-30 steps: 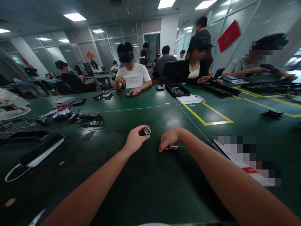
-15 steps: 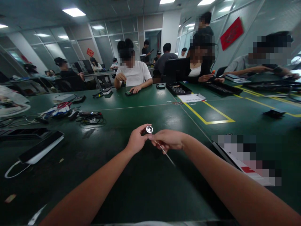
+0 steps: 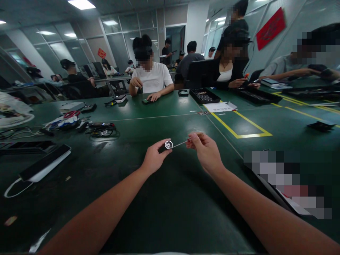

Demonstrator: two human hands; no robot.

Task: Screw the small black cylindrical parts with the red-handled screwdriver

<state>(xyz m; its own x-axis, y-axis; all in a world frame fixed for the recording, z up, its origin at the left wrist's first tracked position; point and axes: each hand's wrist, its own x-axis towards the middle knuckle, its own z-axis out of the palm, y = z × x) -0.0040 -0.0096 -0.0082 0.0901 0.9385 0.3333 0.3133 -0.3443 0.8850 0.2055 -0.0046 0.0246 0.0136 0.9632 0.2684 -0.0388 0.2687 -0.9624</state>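
Note:
Between the thumb and fingers of my left hand (image 3: 154, 157) is a small round part (image 3: 168, 145), its face a bright white ring with a dark centre turned toward me. My right hand (image 3: 207, 150) is closed in a pinch on one end of a thin, light-coloured rod (image 3: 180, 144). The rod's other end reaches left to the rim of the round part; whether it touches or goes in, I cannot tell. Both hands are held above the green table (image 3: 164, 212).
A black-and-white box-like device (image 3: 46, 163) with a white cable lies left, near bundled dark cables (image 3: 103, 130). Pixelated printed sheets (image 3: 289, 184) are at right. Across the table, a person in a white shirt (image 3: 155, 79) handles a small device; black trays (image 3: 204, 95) stand farther right.
My right hand has moved right and up, away from my left hand. The rod, which pointed down to the right, now spans the gap between the hands. My left hand keeps its grip.

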